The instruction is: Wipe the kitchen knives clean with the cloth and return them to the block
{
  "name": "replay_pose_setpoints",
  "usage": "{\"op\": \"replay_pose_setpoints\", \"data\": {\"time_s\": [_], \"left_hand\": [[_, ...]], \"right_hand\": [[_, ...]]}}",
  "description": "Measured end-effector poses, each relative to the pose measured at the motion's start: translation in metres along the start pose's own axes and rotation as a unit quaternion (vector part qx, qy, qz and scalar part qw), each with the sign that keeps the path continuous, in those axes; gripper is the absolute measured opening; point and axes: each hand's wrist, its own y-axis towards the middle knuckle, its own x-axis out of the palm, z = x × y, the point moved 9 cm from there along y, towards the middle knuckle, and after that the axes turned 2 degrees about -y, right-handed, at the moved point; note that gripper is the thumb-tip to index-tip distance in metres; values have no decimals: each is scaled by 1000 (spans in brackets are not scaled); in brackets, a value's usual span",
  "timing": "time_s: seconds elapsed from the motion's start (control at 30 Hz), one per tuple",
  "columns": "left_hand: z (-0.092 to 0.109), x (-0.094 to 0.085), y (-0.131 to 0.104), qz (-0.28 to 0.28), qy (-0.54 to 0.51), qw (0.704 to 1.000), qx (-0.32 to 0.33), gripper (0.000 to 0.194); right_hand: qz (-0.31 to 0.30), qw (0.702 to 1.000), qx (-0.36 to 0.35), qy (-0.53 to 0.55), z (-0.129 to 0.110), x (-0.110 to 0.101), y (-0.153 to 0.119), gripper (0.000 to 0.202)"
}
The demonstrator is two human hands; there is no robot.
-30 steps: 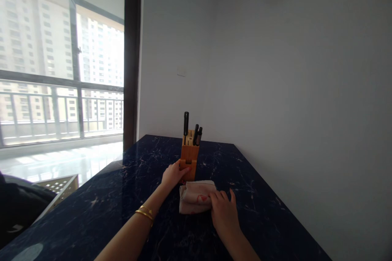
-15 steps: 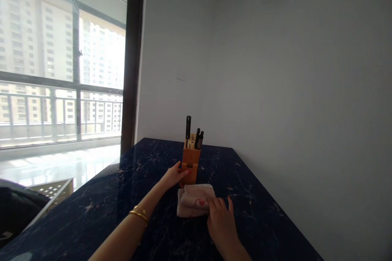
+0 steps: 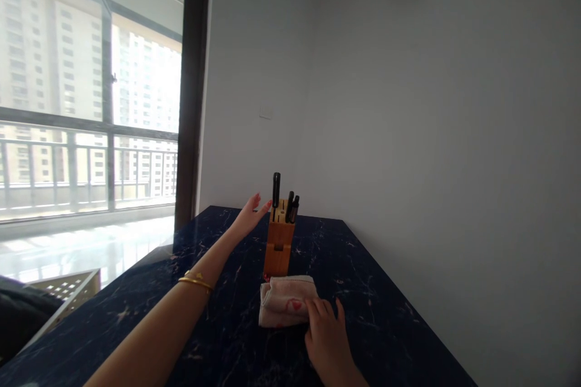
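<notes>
A wooden knife block [image 3: 278,248] stands upright with several black-handled tools in its slots. The tallest, a black knife handle [image 3: 276,190], rises from its left side. Just left of that handle, my left hand [image 3: 251,215] is raised with thumb and fingers apart, holding nothing. In front of the block lies a folded pink-and-white towel [image 3: 287,302] with a red print. My right hand [image 3: 327,334] has its fingers curled on the towel's right edge, the little finger sticking out; its thumb is mostly hidden.
Everything stands on a dark blue marbled table [image 3: 376,314]. Grey walls [image 3: 431,133] border its far end and right side. To the left are a large window [image 3: 91,103] and a perforated beige chair [image 3: 72,290]. Something small and red [image 3: 267,277] shows at the block's base.
My left hand has let go of the block's lower front and moved up beside the tall knife handle. The right hand stays at the towel. The view has shifted slightly.
</notes>
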Motion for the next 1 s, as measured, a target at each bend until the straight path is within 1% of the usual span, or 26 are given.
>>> {"op": "replay_pose_setpoints", "data": {"time_s": [0.07, 0.13, 0.27, 0.37, 0.5, 0.6, 0.67, 0.77, 0.9, 1.0], "left_hand": [[12, 1, 13, -2, 25, 1000, 5, 68], [22, 5, 22, -14, 55, 998, 10, 64], [34, 17, 32, -46, 120, 992, 7, 36], [37, 24, 33, -59, 161, 985, -5, 30], [47, 25, 30, -42, 189, 981, -7, 29], [62, 20, 31, -17, 186, 982, 7, 29], [78, 14, 33, 9, 175, 984, 21, 29], [110, 3, 39, 56, 152, 985, 53, 29], [164, -19, 44, 118, 110, 980, 112, 24], [207, -46, 38, 164, 65, 971, 161, 27]], "right_hand": [[5, 1000, -5, 2, -1, -1, 0, 48], [9, 1000, -9, 2, -1, -1, 1, 47], [6, 1000, -10, -7, -1, -1, 0, 46], [0, 1000, -10, -11, -2, 0, -1, 46], [-2, 1000, -12, -12, -2, 4, -2, 47], [0, 1000, -20, -18, -1, 8, -2, 49], [2, 999, -25, -22, -1, 10, -2, 50], [-3, 999, -26, -25, -1, 10, -2, 50], [-24, 999, -23, -28, -4, 5, -3, 48], [-39, 999, -23, -31, -5, 3, -3, 49]]}}
